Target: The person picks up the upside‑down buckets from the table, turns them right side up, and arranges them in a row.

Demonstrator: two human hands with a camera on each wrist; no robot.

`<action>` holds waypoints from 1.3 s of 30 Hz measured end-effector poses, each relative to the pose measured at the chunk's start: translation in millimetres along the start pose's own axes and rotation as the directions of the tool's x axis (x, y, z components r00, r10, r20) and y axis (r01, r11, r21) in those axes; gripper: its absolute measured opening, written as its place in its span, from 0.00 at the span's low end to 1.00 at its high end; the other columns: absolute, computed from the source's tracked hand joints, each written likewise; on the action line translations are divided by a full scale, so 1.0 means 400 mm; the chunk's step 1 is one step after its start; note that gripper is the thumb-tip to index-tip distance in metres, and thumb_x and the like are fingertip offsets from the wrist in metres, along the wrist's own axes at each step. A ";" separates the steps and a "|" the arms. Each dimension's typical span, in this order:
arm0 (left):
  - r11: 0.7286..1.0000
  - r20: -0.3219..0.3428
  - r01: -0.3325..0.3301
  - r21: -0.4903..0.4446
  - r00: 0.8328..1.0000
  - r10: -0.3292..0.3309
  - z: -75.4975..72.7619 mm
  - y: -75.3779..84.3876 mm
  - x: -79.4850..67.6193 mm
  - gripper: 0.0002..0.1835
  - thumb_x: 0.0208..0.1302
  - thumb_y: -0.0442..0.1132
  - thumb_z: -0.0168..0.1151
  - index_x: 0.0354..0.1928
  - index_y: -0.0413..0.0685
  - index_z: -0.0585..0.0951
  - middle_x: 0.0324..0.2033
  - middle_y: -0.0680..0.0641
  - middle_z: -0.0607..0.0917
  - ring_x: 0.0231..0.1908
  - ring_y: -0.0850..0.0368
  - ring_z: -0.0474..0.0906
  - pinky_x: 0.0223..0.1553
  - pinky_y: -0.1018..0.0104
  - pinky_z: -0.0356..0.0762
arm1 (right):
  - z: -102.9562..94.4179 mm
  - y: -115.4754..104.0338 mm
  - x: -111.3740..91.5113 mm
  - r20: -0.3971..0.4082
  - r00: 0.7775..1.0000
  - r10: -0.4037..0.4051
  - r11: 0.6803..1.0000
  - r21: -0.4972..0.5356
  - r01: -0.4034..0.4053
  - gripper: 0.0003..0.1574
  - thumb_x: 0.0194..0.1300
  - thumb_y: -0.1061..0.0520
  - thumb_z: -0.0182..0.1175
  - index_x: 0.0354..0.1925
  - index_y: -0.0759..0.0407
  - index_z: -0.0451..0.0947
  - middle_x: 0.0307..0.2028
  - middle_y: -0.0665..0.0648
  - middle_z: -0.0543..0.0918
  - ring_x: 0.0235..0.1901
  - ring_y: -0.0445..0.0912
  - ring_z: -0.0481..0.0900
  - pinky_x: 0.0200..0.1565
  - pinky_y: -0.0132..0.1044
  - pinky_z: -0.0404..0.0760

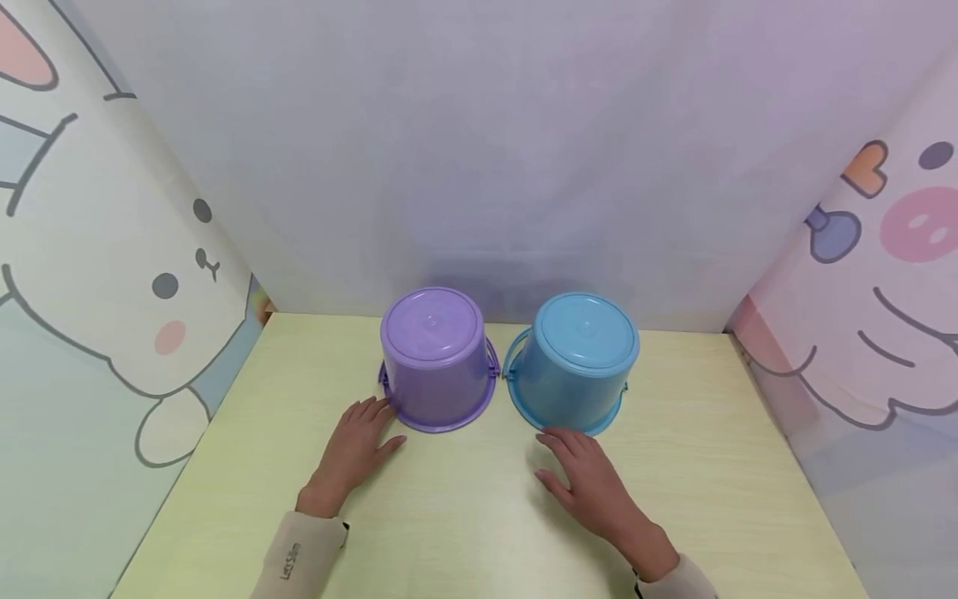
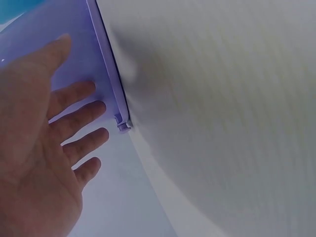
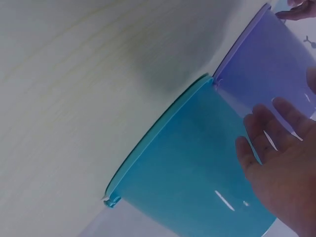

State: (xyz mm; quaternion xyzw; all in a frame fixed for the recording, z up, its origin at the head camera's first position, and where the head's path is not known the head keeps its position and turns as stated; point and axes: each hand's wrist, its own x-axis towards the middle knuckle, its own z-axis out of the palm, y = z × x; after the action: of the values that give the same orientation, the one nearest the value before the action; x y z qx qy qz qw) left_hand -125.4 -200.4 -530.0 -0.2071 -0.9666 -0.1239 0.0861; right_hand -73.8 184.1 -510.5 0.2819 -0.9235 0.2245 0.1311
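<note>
Two plastic buckets stand upside down side by side on the table, a purple bucket point(image 1: 437, 383) on the left and a blue bucket point(image 1: 572, 391) on the right. My left hand point(image 1: 355, 449) is at the purple bucket's lower left, its fingers spread and holding nothing. In the left wrist view, the fingers point(image 2: 81, 118) lie close to the bucket's side and rim; whether they touch it I cannot tell. My right hand point(image 1: 591, 482) is in front of the blue bucket's rim, fingers extended and thumb apart. Nothing is in the right palm point(image 3: 291, 173).
A pale wooden table point(image 1: 464, 532) carries both buckets. Behind it hangs a plain light curtain point(image 1: 524, 166). Cartoon-printed panels border the left side point(image 1: 112, 291) and the right side point(image 1: 883, 316). The buckets' handles point(image 1: 516, 349) lie low between them.
</note>
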 end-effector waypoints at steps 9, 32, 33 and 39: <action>1.000 0.003 -0.014 -0.008 1.000 0.014 0.004 0.002 -0.002 0.28 0.59 0.52 0.62 0.57 0.42 0.75 0.57 0.41 0.74 0.59 0.41 0.65 0.62 0.46 0.55 | 0.043 -0.041 0.059 0.101 0.994 -0.038 0.999 0.017 0.036 0.29 0.64 0.44 0.57 0.59 0.54 0.69 0.59 0.53 0.70 0.60 0.48 0.64 0.59 0.48 0.66; 0.999 0.008 -0.044 0.004 0.999 0.044 0.008 0.010 0.000 0.23 0.56 0.46 0.66 0.52 0.43 0.79 0.54 0.40 0.76 0.56 0.43 0.68 0.60 0.49 0.59 | 0.133 -0.079 0.189 0.269 0.963 0.000 1.000 -0.024 0.006 0.35 0.66 0.42 0.54 0.65 0.54 0.62 0.63 0.55 0.66 0.60 0.50 0.63 0.60 0.47 0.66; 0.999 0.008 -0.043 0.002 0.999 0.043 0.008 0.011 0.000 0.23 0.56 0.46 0.66 0.52 0.43 0.79 0.54 0.40 0.76 0.56 0.43 0.68 0.60 0.49 0.59 | 0.135 -0.080 0.193 0.277 0.961 0.006 0.999 -0.033 0.004 0.35 0.66 0.42 0.54 0.65 0.54 0.62 0.63 0.55 0.65 0.60 0.50 0.63 0.60 0.47 0.66; 0.998 -0.008 -0.055 -0.015 0.998 0.055 0.006 0.013 0.003 0.21 0.55 0.43 0.67 0.50 0.42 0.79 0.52 0.41 0.77 0.55 0.44 0.68 0.59 0.49 0.61 | 0.148 -0.083 0.210 0.303 0.952 0.033 0.996 -0.085 -0.007 0.34 0.66 0.41 0.53 0.64 0.56 0.63 0.62 0.56 0.66 0.59 0.51 0.64 0.59 0.47 0.67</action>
State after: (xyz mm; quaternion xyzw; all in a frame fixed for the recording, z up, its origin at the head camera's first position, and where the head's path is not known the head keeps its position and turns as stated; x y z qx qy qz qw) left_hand -124.3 -194.7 -530.9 -0.2338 -0.9592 -0.1295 0.0917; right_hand -129.0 91.8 -519.4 0.2982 -0.9440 0.1410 -0.0034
